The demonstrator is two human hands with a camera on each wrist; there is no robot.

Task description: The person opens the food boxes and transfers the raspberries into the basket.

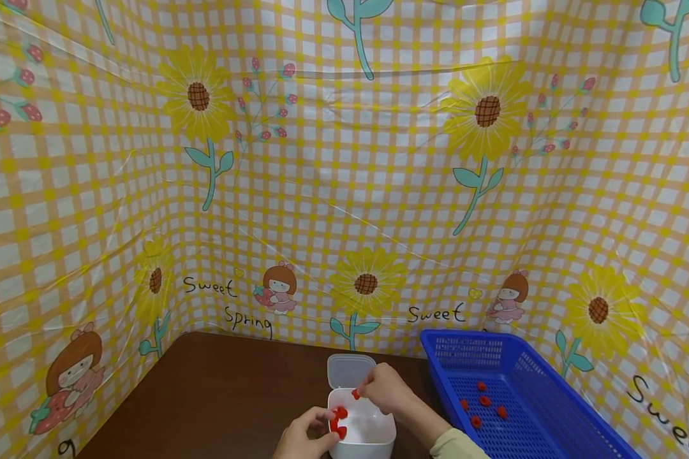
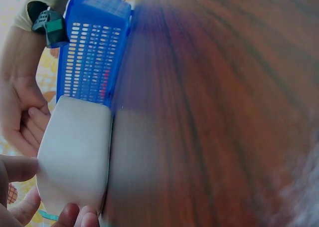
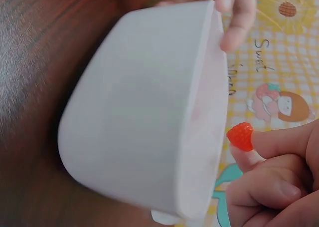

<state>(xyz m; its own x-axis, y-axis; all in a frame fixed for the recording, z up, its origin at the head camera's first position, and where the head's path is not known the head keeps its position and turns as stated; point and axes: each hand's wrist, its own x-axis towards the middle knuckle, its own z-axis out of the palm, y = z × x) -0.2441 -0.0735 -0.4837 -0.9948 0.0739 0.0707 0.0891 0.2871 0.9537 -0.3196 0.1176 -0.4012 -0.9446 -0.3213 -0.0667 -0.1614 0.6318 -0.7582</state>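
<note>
A white plastic box [image 1: 362, 450] stands on the table with several red raspberries [image 1: 339, 414] inside, along its left wall. My left hand [image 1: 305, 436] holds the box at its left side, fingers and thumb at the rim; in the left wrist view its fingertips [image 2: 70, 215] touch the box wall. Over the far part of the opening, my right hand [image 1: 386, 387] pinches one red raspberry [image 3: 241, 136] between thumb and forefinger, apart from the box rim. The box's pale, see-through lid [image 1: 351, 371] is flipped open at the back.
A blue perforated basket [image 1: 522, 389] lies at the right, with several raspberries [image 1: 485, 401] on its floor. The dark brown table [image 1: 224, 395] extends to the left. A checked, flower-printed cloth [image 1: 344, 210] encloses the back and sides.
</note>
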